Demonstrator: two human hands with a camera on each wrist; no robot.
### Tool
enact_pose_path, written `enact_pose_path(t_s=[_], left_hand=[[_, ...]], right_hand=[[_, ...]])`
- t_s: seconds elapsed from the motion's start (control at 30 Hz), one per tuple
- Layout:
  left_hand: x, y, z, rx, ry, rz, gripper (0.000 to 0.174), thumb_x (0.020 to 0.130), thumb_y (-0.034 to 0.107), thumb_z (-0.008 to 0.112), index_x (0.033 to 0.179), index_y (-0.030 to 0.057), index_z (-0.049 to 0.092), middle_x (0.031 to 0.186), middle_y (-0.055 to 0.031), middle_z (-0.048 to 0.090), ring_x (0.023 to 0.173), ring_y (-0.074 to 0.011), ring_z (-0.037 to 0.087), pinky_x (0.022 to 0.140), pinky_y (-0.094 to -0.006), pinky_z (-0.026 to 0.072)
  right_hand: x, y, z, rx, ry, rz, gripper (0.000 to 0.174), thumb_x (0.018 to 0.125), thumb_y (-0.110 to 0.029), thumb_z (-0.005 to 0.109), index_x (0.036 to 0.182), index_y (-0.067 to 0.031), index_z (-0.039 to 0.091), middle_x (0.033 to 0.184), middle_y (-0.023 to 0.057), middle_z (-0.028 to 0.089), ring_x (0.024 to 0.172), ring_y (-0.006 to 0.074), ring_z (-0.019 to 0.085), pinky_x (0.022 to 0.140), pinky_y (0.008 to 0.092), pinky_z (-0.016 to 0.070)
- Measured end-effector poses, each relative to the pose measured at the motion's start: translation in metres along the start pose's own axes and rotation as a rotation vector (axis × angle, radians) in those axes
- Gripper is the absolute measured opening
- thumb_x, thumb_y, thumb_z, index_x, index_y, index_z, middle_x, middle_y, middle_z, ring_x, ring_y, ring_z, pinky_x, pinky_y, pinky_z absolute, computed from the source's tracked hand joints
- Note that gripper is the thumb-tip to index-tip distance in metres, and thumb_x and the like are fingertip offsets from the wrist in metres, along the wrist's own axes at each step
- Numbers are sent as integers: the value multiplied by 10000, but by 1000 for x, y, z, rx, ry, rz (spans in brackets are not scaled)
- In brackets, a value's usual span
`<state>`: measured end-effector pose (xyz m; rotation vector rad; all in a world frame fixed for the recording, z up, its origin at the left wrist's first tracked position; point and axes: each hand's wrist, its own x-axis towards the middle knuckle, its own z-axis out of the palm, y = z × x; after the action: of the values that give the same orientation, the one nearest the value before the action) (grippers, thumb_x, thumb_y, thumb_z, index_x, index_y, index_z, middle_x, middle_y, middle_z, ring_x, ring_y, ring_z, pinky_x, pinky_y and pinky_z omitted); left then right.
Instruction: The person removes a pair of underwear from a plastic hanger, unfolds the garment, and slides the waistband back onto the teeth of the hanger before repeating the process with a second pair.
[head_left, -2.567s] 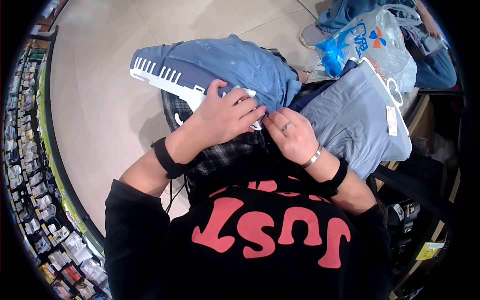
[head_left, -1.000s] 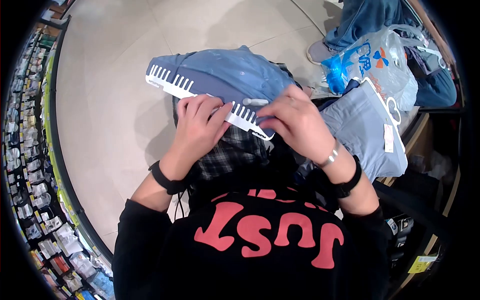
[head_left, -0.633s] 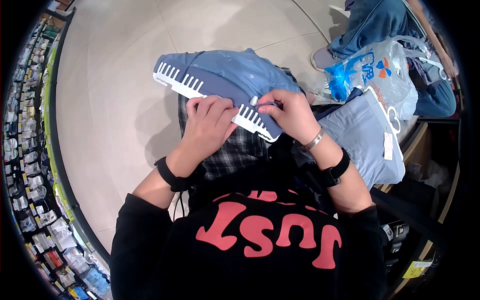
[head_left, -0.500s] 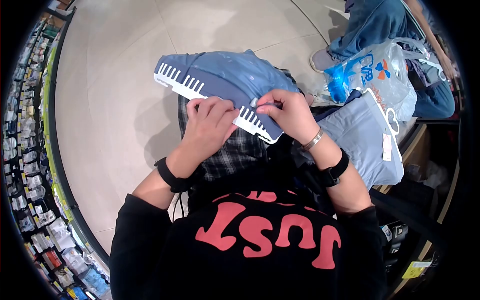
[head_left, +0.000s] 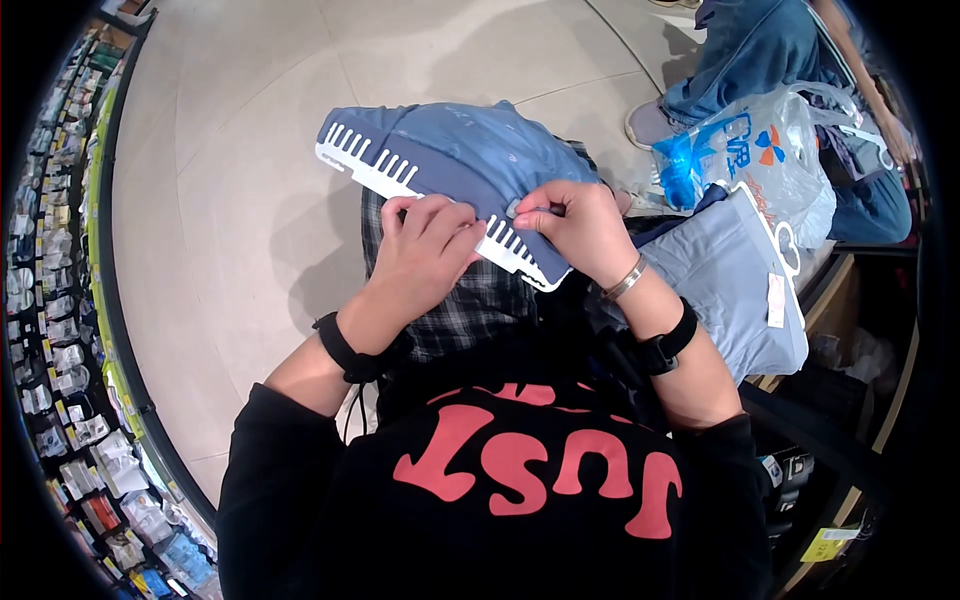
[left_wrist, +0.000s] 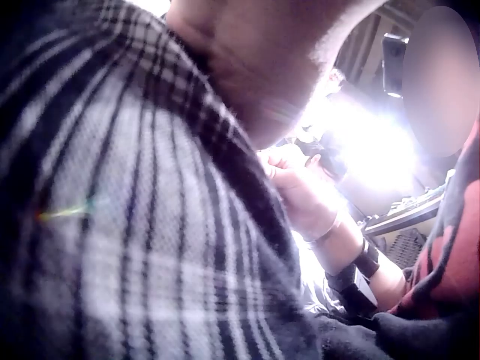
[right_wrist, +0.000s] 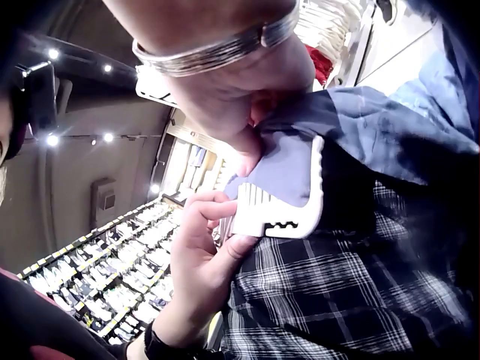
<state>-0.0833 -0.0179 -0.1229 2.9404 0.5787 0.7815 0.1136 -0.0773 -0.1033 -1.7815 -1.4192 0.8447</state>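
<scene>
On my lap lies a blue-grey garment [head_left: 470,140] with a darker band, mounted on a white plastic hanger [head_left: 370,182] with comb-like teeth. My left hand [head_left: 425,250] grips the hanger's near edge around its middle, with the thumb underneath in the right wrist view. My right hand [head_left: 575,225], wearing a ring and a metal bracelet [head_left: 627,278], pinches the band's fabric just above the teeth at the right end. A small pale piece [head_left: 512,208] shows at its fingertips. The left wrist view shows mostly plaid cloth [left_wrist: 150,195].
A second grey-blue garment [head_left: 720,280] on a white hanger, with a tag [head_left: 776,300], lies to my right. Behind it stands a printed plastic bag [head_left: 775,150], beside another person's jeans-clad leg [head_left: 755,60]. Store shelves [head_left: 70,350] run along the left; a wooden shelf edge [head_left: 830,290] is at right.
My left hand has moved back to the hanger's near edge, uncovering the right-hand teeth. My right hand has risen onto the band and pinches it there. Over the last half second both hands barely move.
</scene>
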Motion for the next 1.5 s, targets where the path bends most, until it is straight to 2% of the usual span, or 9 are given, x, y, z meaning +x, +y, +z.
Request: enact_pose_path(t_s=[0.2, 0.3, 0.6, 0.63, 0.87, 1.0, 1.27, 1.37, 1.5], left_hand=[[0, 0, 1, 4, 7, 12, 352, 605, 197, 688, 927, 107, 579, 979, 17, 511, 951, -173, 469, 813, -393, 296], [-1, 1, 2, -28, 21, -5, 351, 596, 143, 690, 927, 103, 581, 969, 9, 513, 941, -195, 467, 808, -404, 301], [0, -1, -4, -70, 120, -29, 350, 604, 147, 707, 930, 103, 589, 964, -36, 514, 930, -223, 482, 808, -404, 342], [0, -2, -7, -54, 132, -35, 346, 609, 151, 710, 930, 101, 591, 966, -43, 514, 926, -227, 485, 807, -404, 348], [-23, -18, -22, -191, 25, 149, 262, 627, 63, 702, 872, 46, 609, 926, -70, 531, 856, -264, 525, 708, -387, 448], [-28, -17, -15, -176, 49, 195, 246, 655, 47, 638, 897, 27, 601, 922, -62, 538, 854, -237, 529, 703, -339, 464], [-8, -26, -26, -179, -57, 292, 181, 687, 29, 641, 866, 24, 614, 789, -73, 533, 671, -225, 514, 549, -347, 407], [17, -25, -50, -183, -207, 334, 193, 657, 51, 598, 849, 61, 582, 775, -32, 517, 662, -195, 531, 552, -295, 443], [101, -20, -99, -230, 23, 426, 157, 675, 25, 617, 824, 45, 569, 732, -62, 518, 662, -218, 543, 555, -298, 448]], right_hand=[[1, 1, 5, 70, -88, -34, 140, 694, -102, 720, 795, -17, 672, 672, 79, 652, 574, 97, 579, 580, 231, 464], [1, -1, 5, 88, -122, 17, 162, 654, -121, 735, 762, -25, 662, 703, 115, 641, 645, 208, 620, 597, 287, 472], [-5, 8, 12, 241, -291, -38, 328, 669, 8, 713, 943, -36, 539, 711, -7, 599, 681, 50, 543, 624, 216, 433], [-7, 3, 5, 165, -260, -25, 256, 658, -122, 731, 851, -46, 582, 727, 71, 619, 683, 206, 601, 620, 290, 452], [-5, -23, 9, -296, 193, -579, 132, 688, -92, 676, 801, -32, 643, 771, 73, 564, 719, 249, 542, 654, 311, 448], [0, -24, 27, -232, 150, -548, 106, 696, -121, 661, 746, -35, 622, 835, 58, 538, 767, 243, 504, 694, 332, 444], [5, -23, 18, -275, 93, -501, 480, 648, -224, 709, 1059, -47, 535, 965, 108, 518, 871, 294, 496, 818, 350, 404], [1, -29, 4, -228, -117, -486, 551, 638, -236, 738, 1097, -27, 514, 1064, 129, 514, 984, 316, 482, 851, 354, 391], [9, -62, -66, -262, -348, -454, 445, 680, -269, 721, 1025, -33, 569, 1022, 146, 566, 930, 288, 541, 792, 343, 434]])
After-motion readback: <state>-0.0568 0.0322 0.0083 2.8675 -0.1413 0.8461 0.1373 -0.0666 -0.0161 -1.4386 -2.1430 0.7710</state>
